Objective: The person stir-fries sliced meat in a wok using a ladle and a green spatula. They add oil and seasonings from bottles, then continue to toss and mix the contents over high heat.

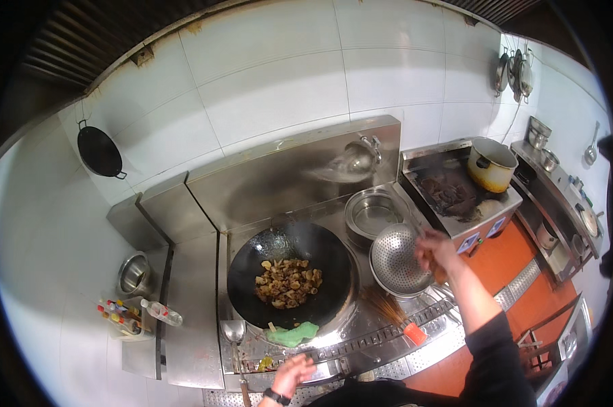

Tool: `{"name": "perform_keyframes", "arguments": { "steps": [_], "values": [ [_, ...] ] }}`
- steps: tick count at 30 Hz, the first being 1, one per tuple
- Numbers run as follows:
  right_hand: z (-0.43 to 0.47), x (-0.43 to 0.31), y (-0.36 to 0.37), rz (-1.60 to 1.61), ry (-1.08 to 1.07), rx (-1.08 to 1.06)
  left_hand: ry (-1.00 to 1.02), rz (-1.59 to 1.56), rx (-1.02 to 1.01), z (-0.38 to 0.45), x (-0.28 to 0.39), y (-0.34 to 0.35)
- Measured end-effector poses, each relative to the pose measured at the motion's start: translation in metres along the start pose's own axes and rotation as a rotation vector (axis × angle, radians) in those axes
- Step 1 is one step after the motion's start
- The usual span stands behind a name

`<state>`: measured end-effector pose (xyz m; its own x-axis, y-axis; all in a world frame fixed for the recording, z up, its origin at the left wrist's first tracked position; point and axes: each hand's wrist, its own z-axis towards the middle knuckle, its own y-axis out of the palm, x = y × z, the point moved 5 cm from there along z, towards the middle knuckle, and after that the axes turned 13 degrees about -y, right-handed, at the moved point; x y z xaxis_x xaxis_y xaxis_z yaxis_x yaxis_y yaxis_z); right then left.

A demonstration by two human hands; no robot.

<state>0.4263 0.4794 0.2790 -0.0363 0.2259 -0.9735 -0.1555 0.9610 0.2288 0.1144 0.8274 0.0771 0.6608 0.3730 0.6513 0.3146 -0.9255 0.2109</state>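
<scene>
My right hand [435, 250] grips a long-handled metal ladle [358, 162]. Its bowl is blurred beside the wall tap [373, 145], and a wooden handle end shows below my fist. Under that hand sits a perforated metal strainer [397, 257]. My left hand [292, 376] hovers at the stove's front edge, fingers apart and holding nothing. Before me a black wok [245, 290] contains browned chopped meat pieces [288, 285], with faint steam above. A green cloth [294, 335] lies on the wok's near rim. Left of it rests a metal wok spatula [234, 333].
A round metal pot [355, 208] stands behind the strainer, a bamboo wok brush [395, 313] in front. At right, a large pot [489, 163] sits on a blackened burner. Leftward are a plastic bottle [162, 312], a condiment bin [141, 333] and a metal bowl [133, 272].
</scene>
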Motion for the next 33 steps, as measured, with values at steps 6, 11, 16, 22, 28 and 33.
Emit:
{"name": "perform_keyframes", "arguments": {
  "steps": [6, 11, 16, 22, 28, 33],
  "values": [
    [0.08, -0.023, -0.032, 0.172, -0.132, 0.121, -0.125, 0.285, 0.128, -0.022, -0.141, -0.064],
    [0.046, -0.001, -0.045, 0.122, -0.138, 0.044, -0.25, 0.923, 0.393, -0.023, -0.287, -0.121],
    [0.01, 0.0, -0.008, 0.16, -0.158, -0.124, -0.338, 1.692, 0.174, -0.01, -0.383, -0.15],
    [-0.02, 0.02, 0.061, -0.186, 0.208, -0.296, -0.356, 1.297, 0.297, 0.005, -0.361, -0.161],
    [-0.013, 0.092, 0.157, -0.736, 0.196, -0.632, -0.235, 0.427, 0.652, 0.003, -0.312, -0.145],
    [-0.067, 0.124, 0.183, -0.913, 0.183, -0.889, -0.301, 0.028, 0.606, -0.003, -0.332, -0.141]
  ]
}}
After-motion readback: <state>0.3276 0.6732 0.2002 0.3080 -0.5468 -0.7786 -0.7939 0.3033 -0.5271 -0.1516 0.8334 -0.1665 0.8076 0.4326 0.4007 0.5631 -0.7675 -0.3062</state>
